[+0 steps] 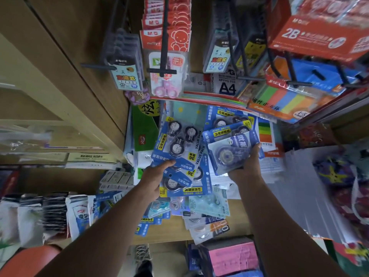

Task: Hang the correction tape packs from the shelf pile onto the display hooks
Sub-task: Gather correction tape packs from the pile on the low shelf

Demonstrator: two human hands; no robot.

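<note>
While our left hand (157, 176) grips fanned three-roll packs (175, 144), our right hand (247, 166) clasps single-roll packs (231, 142), hooks (165, 70) at twelve o'clock.

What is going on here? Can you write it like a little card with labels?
place: stationery shop shelf under display hooks
left hand: grips a fanned bunch of blue card packs of black round correction tapes
right hand: holds blue card packs with a clear blister over a dark blue tape wheel
pile: more blue and pale packs lie on the wooden shelf below the hands
hooks: black metal hook above carries red card packs of pink scissors
hung yet: neither bunch is on a hook
</note>
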